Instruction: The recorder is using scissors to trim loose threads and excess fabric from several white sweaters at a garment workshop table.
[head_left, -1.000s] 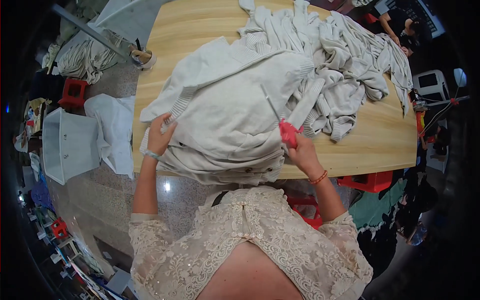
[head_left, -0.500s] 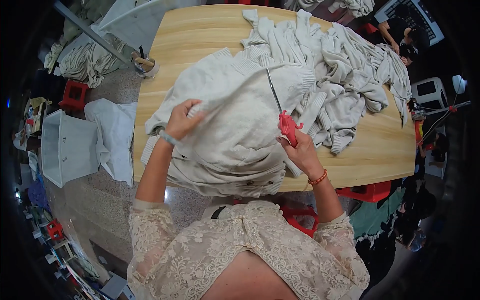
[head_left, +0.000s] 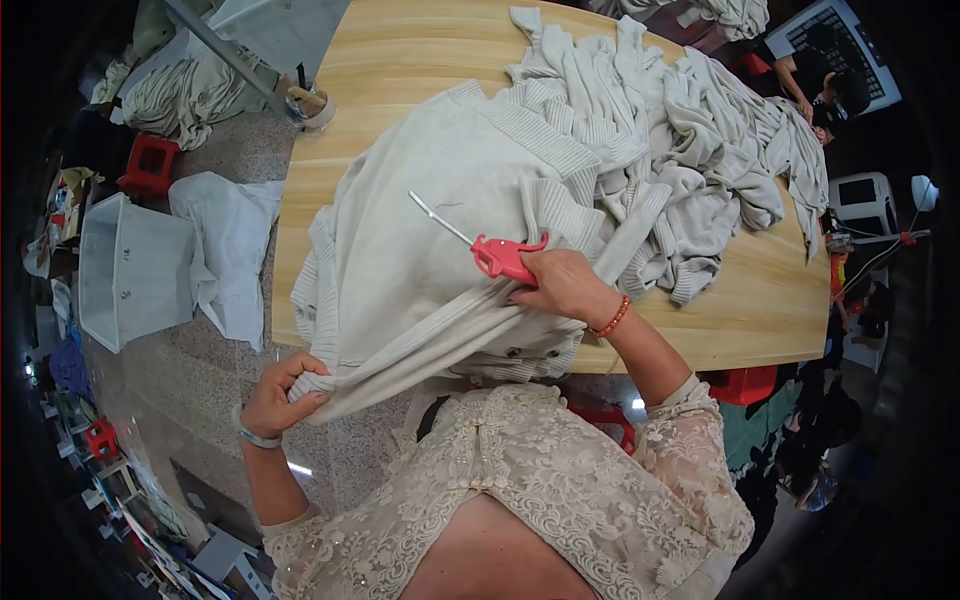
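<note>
A cream knitted cardigan (head_left: 390, 260) lies spread over the near part of the table, with ribbed edges and buttons near the table's front. At its lower left, my left hand (head_left: 278, 402) pinches a fold of the knit and pulls it taut past the table edge. My right hand (head_left: 568, 285) is closed around a red air blow gun (head_left: 508, 258). Its long metal nozzle points up and left over the fabric, close to a small dark thread on the knit. Gathered folds run from my left hand to beneath my right.
Several more cream knits (head_left: 690, 150) are heaped on the wooden table (head_left: 400, 45) at far right. A white plastic bin (head_left: 140, 270) and red stool (head_left: 150, 163) stand on the floor at left. A holder with tools (head_left: 312, 108) sits by the left edge. Another person (head_left: 800, 85) is at upper right.
My left hand has moved down and left, drawing the cardigan's near fold with it. My right hand has shifted left, swinging the blow gun's nozzle from upright to leftward.
</note>
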